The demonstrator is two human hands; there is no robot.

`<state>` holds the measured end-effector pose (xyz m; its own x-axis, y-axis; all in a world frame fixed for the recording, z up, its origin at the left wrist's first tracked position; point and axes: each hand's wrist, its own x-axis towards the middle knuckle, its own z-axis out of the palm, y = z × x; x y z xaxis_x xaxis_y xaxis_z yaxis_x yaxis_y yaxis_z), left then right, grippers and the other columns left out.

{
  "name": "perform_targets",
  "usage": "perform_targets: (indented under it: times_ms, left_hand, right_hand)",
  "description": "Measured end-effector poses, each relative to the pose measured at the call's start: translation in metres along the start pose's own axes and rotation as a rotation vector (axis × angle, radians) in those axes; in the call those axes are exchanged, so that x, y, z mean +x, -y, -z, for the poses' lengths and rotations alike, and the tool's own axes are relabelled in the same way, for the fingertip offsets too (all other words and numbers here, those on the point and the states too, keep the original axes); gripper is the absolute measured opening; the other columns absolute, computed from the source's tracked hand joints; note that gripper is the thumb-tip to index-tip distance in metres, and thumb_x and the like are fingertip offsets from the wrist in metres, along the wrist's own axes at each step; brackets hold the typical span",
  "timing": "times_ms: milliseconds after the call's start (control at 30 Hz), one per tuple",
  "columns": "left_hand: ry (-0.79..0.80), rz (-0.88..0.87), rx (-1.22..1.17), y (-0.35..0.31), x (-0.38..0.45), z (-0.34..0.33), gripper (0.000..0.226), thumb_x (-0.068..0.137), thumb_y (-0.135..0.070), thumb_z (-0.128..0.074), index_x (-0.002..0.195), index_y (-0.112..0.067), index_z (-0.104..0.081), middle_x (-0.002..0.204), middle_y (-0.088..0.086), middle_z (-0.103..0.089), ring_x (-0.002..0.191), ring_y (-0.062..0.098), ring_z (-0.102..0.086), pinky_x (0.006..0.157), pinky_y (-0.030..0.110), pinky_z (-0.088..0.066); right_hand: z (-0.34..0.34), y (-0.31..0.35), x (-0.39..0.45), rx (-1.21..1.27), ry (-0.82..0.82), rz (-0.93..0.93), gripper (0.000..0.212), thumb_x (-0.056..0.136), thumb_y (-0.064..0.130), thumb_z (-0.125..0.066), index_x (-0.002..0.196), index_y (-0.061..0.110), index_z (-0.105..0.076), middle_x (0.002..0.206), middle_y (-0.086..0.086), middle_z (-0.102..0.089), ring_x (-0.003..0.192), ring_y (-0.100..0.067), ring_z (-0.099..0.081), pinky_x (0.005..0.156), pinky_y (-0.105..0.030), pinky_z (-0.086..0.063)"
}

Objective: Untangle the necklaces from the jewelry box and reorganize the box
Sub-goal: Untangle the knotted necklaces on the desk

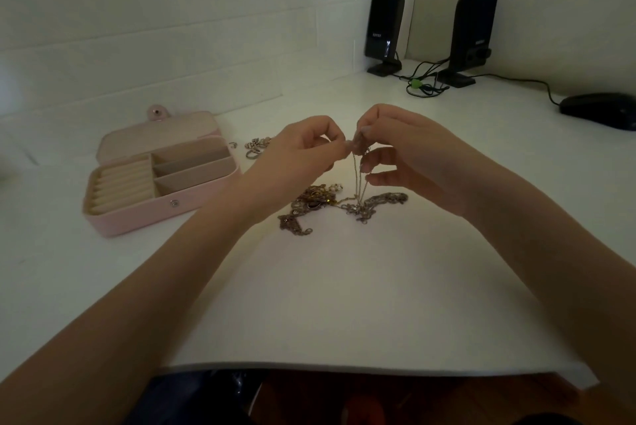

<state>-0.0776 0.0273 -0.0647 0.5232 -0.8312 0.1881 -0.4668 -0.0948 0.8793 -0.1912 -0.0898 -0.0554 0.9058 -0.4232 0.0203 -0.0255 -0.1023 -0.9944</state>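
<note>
Fine silver-toned chain strands [357,180]: pinched at a knot between left hand [303,149] and right hand [406,153], long axis hanging straight down to the tangled metal necklace heap [330,204] right of the open pink jewelry box [161,177], hands equally near.

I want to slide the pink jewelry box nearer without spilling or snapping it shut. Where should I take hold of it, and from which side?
Grip the base of the pink jewelry box by its two short end walls, coming from above and in front. The lid lies folded back behind, so the rear offers no firm hold, and the front wall carries only a small snap. Probably a flat slide over the table is safest.
</note>
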Motion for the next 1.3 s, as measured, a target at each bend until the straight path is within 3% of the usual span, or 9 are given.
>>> perform_targets:
  times_ms: [167, 300, 433, 533, 733, 833, 900, 1133, 1300]
  left_hand:
    - [-0.023, -0.031, -0.013, 0.000, 0.000, 0.001, 0.012, 0.089, -0.014, -0.061, 0.078, -0.017, -0.059, 0.043, -0.009, -0.035, 0.042, 0.007, -0.030, 0.042, 0.014, -0.026]
    - [-0.015, -0.049, -0.012, -0.001, -0.001, 0.003, 0.014, 0.090, -0.016, -0.062, 0.077, -0.018, -0.066, 0.056, 0.010, -0.041, 0.052, 0.014, -0.030, 0.044, 0.014, -0.027]
    - [0.021, -0.052, -0.026, -0.004, -0.003, 0.002, 0.019, 0.092, -0.021, -0.057, 0.081, -0.014, -0.071, 0.044, -0.010, -0.039, 0.045, 0.007, -0.028, 0.046, 0.016, -0.025]
    - [0.023, -0.069, -0.036, -0.004, -0.004, 0.003, 0.016, 0.088, -0.027, -0.063, 0.078, -0.021, -0.074, 0.044, -0.008, -0.037, 0.053, 0.021, -0.023, 0.047, 0.019, -0.022]
    - [-0.015, -0.012, 0.001, 0.000, 0.000, 0.006, 0.012, 0.086, -0.022, -0.065, 0.077, -0.022, -0.073, 0.044, -0.002, -0.032, 0.045, 0.014, -0.021, 0.038, 0.016, -0.019]
    - [-0.028, 0.003, 0.030, 0.004, 0.002, 0.007, 0.020, 0.088, -0.018, -0.060, 0.075, -0.025, -0.074, 0.055, 0.010, -0.040, 0.048, 0.015, -0.025, 0.041, 0.018, -0.020]
    - [-0.034, 0.009, 0.030, 0.004, 0.002, 0.006, 0.024, 0.090, -0.016, -0.057, 0.077, -0.025, -0.075, 0.053, 0.004, -0.042, 0.047, 0.012, -0.029, 0.043, 0.020, -0.022]
    - [-0.067, 0.085, -0.006, 0.006, 0.005, 0.009, 0.006, 0.090, -0.020, -0.058, 0.087, -0.019, -0.063, 0.040, -0.009, -0.039, 0.038, 0.008, -0.030, 0.041, 0.017, -0.026]
    - [-0.009, 0.058, -0.005, 0.005, 0.005, 0.010, 0.020, 0.093, -0.023, -0.054, 0.082, -0.012, -0.067, 0.040, -0.009, -0.037, 0.038, 0.009, -0.028, 0.043, 0.020, -0.025]
  right_hand:
    - [0.002, 0.000, 0.001, 0.158, 0.030, -0.052, 0.020, 0.092, 0.011, -0.042, 0.077, 0.013, -0.055, 0.077, -0.002, -0.056, 0.063, -0.012, -0.051, 0.060, -0.027, -0.046]
    - [0.006, 0.000, 0.001, 0.205, 0.050, -0.066, 0.022, 0.091, 0.014, -0.038, 0.072, 0.016, -0.050, 0.073, 0.001, -0.055, 0.064, -0.012, -0.048, 0.061, -0.026, -0.044]
    - [0.010, 0.002, 0.002, 0.294, 0.001, -0.042, 0.020, 0.092, 0.016, -0.038, 0.074, 0.016, -0.046, 0.073, 0.001, -0.054, 0.064, -0.012, -0.051, 0.062, -0.026, -0.043]
    - [0.014, 0.005, 0.002, 0.406, -0.042, -0.041, 0.021, 0.093, 0.015, -0.038, 0.073, 0.016, -0.042, 0.065, 0.001, -0.051, 0.059, -0.013, -0.054, 0.063, -0.026, -0.044]
    - [0.018, 0.006, 0.001, 0.484, -0.057, -0.024, 0.022, 0.094, 0.014, -0.037, 0.072, 0.017, -0.038, 0.054, 0.004, -0.022, 0.045, -0.009, -0.022, 0.047, -0.021, -0.024]
    - [0.025, 0.008, 0.002, 0.548, -0.102, 0.013, 0.024, 0.094, 0.016, -0.037, 0.070, 0.018, -0.040, 0.051, 0.007, -0.017, 0.043, -0.007, -0.012, 0.044, -0.020, -0.014]
    - [0.029, 0.010, 0.002, 0.603, -0.154, 0.044, 0.025, 0.095, 0.018, -0.041, 0.071, 0.019, -0.044, 0.050, 0.008, -0.016, 0.042, -0.007, -0.009, 0.041, -0.019, -0.011]
    - [0.023, 0.012, -0.001, 0.501, -0.246, 0.084, 0.019, 0.091, 0.032, -0.059, 0.075, 0.022, -0.059, 0.044, 0.007, -0.018, 0.038, -0.005, -0.012, 0.040, -0.018, -0.011]
    - [0.025, 0.011, -0.001, 0.413, -0.307, 0.134, 0.015, 0.091, 0.031, -0.060, 0.080, 0.022, -0.063, 0.044, 0.007, -0.020, 0.039, -0.006, -0.013, 0.039, -0.019, -0.014]
